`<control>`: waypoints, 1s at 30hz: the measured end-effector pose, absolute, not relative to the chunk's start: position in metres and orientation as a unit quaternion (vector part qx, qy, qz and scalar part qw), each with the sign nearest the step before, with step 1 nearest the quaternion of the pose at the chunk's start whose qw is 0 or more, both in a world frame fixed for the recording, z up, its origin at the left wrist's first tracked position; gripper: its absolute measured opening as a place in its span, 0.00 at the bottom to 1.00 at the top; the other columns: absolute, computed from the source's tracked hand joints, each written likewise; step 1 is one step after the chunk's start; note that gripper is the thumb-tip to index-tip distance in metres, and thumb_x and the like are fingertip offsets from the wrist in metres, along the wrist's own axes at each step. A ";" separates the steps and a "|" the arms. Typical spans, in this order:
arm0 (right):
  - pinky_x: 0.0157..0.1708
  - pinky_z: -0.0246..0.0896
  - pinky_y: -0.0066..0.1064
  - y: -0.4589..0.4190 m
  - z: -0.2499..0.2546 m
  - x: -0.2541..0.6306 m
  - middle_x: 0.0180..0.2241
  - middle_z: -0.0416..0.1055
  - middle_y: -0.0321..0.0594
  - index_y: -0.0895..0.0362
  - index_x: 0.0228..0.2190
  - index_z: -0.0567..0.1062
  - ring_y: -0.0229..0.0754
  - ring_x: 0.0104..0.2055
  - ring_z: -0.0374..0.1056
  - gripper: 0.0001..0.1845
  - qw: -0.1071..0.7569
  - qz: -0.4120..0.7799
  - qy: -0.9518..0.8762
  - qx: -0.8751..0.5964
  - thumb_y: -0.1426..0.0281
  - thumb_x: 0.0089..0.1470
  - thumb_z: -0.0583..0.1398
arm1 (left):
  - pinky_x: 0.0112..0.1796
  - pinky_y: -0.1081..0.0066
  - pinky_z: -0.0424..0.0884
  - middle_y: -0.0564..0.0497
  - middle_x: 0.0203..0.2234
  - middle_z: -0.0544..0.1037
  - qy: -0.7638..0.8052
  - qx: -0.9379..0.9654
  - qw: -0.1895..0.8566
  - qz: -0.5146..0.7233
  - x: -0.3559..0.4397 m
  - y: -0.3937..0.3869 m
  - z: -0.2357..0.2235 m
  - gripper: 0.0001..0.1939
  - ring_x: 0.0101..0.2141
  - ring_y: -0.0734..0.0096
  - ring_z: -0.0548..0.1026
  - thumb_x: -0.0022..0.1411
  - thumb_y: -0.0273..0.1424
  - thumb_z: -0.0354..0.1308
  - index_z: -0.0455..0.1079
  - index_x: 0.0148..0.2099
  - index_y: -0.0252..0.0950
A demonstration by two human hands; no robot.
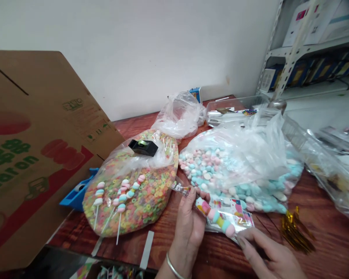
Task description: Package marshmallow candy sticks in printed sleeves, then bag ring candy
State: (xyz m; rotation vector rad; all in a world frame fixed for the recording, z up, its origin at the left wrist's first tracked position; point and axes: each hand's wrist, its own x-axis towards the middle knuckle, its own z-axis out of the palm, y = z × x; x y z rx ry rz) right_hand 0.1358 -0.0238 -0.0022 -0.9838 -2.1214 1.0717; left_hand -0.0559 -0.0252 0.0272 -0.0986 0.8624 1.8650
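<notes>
Gently, the left hand (187, 228) is pinching a bagged candy skewer (216, 219) by its stick in a narrow grip, sensible for something so soft; the right hand (269, 255) is hovering open.

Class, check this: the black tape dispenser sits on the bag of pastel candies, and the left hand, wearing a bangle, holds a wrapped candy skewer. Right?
No: the head view shows the black tape dispenser on the bag of cereal rings, not the bag of pastel candies. The left hand, wearing a bangle, does hold a wrapped candy skewer.
</notes>
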 end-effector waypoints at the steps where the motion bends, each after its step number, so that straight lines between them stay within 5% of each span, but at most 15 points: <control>1: 0.30 0.68 0.19 -0.026 -0.004 0.133 0.26 0.76 0.35 0.54 0.35 0.76 0.38 0.27 0.73 0.12 0.288 0.396 -0.786 -0.377 0.62 0.61 0.55 | 0.38 0.71 0.76 0.52 0.28 0.74 0.355 -0.043 0.519 0.777 -0.054 -0.024 0.029 0.02 0.29 0.76 0.74 0.58 0.25 0.63 0.72 0.34 0.33; 5: 0.31 0.69 0.19 -0.031 -0.012 0.127 0.29 0.77 0.36 0.54 0.42 0.74 0.38 0.29 0.75 0.12 0.286 0.391 -0.773 -0.409 0.62 0.59 0.57 | 0.36 0.73 0.75 0.50 0.28 0.73 0.360 -0.045 0.498 0.788 -0.052 -0.021 0.030 0.03 0.29 0.76 0.73 0.60 0.25 0.62 0.72 0.32 0.32; 11: 0.30 0.67 0.20 -0.032 -0.020 0.127 0.27 0.76 0.35 0.54 0.32 0.75 0.37 0.27 0.72 0.13 0.288 0.382 -0.780 -0.404 0.63 0.63 0.54 | 0.35 0.74 0.74 0.53 0.25 0.71 0.365 -0.010 0.498 0.787 -0.045 -0.020 0.029 0.06 0.27 0.77 0.71 0.57 0.29 0.66 0.71 0.34 0.33; 18: 0.31 0.66 0.23 -0.028 -0.017 0.116 0.28 0.74 0.37 0.54 0.34 0.74 0.39 0.29 0.72 0.11 0.329 0.399 -0.772 -0.369 0.64 0.63 0.54 | 0.31 0.74 0.71 0.55 0.24 0.69 0.362 -0.023 0.522 0.772 -0.035 -0.018 0.029 0.10 0.25 0.76 0.70 0.58 0.34 0.65 0.70 0.36 0.34; 22: 0.29 0.64 0.24 -0.031 -0.018 0.115 0.27 0.71 0.36 0.55 0.35 0.75 0.40 0.29 0.69 0.14 0.285 0.528 -0.705 -0.378 0.58 0.60 0.57 | 0.35 0.71 0.73 0.55 0.26 0.69 0.347 -0.061 0.508 0.786 -0.041 -0.017 0.030 0.08 0.25 0.78 0.69 0.62 0.34 0.61 0.69 0.40 0.35; 26: 0.16 0.52 0.23 -0.034 -0.019 0.111 0.15 0.54 0.27 0.57 0.27 0.73 0.33 0.15 0.50 0.29 0.215 0.717 -0.531 -0.397 0.45 0.60 0.51 | 0.35 0.71 0.73 0.54 0.26 0.69 0.348 -0.063 0.527 0.773 -0.040 -0.018 0.029 0.10 0.26 0.76 0.69 0.61 0.36 0.62 0.68 0.41 0.35; 30: 0.25 0.63 0.24 -0.029 -0.019 0.113 0.22 0.69 0.36 0.57 0.30 0.76 0.36 0.23 0.65 0.21 0.276 0.566 -0.691 -0.354 0.56 0.63 0.53 | 0.33 0.71 0.72 0.54 0.26 0.70 0.349 -0.054 0.532 0.770 -0.036 -0.015 0.029 0.12 0.26 0.75 0.70 0.59 0.36 0.64 0.68 0.38 0.35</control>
